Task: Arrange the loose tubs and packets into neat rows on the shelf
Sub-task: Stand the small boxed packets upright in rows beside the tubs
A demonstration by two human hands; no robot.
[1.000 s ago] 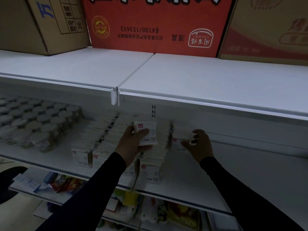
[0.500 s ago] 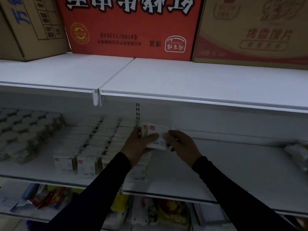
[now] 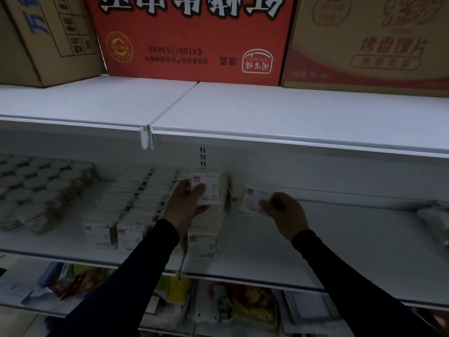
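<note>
— Two packets were in play by then, one per hand. Half a second earlier both hands had met on a single small stack; now they had drawn apart.

— So the stack got split?

— It looked that way. The left hand (image 3: 185, 205) kept a white packet (image 3: 206, 189) upright above the rightmost row (image 3: 202, 243), thumb across its face and fingers curled behind. The right hand (image 3: 283, 211) had carried a second packet (image 3: 252, 199) just to the right, onto bare shelf (image 3: 340, 239).

— Gripping it?

— Pinching its right edge, fingers curled; the blur hid exactly how. I judged a new row was being started beside the others, while the tubs (image 3: 41, 190) on the far left sat in rows already.
</note>
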